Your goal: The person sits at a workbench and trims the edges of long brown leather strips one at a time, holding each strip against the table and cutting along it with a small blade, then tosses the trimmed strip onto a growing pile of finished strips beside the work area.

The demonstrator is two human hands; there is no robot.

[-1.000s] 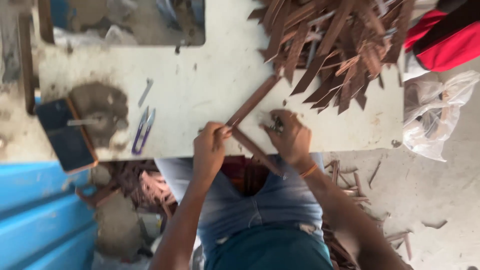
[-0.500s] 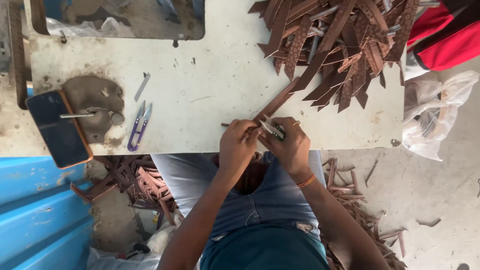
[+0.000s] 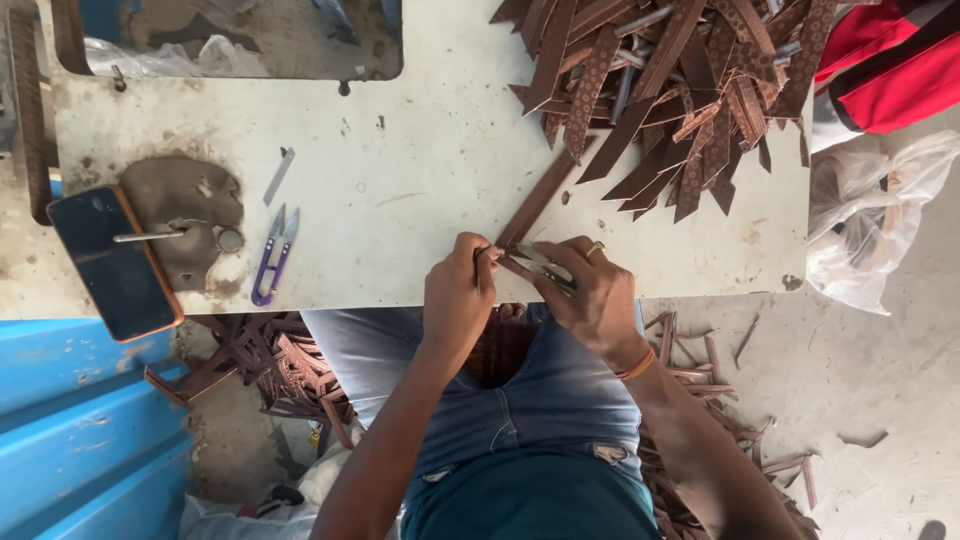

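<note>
My left hand (image 3: 457, 293) pinches the near end of a long brown strap (image 3: 536, 202) that lies slanting on the white table (image 3: 420, 170). My right hand (image 3: 585, 290) presses on the same strap end and also holds a thin green-and-metal tool (image 3: 545, 272) against it. A ring shows on a right finger and an orange band on the wrist. Both hands sit at the table's near edge, above my lap in blue jeans.
A big pile of brown patterned straps (image 3: 680, 90) fills the far right of the table. Purple thread snips (image 3: 272, 255) and a dark phone (image 3: 115, 262) lie to the left. A plastic bag (image 3: 870, 220) and red bag (image 3: 890, 60) sit right; strap scraps litter the floor.
My left hand has moved right to meet my right hand at the strap's end. The strap now lies flatter on the table, with both hands closed together over it.
</note>
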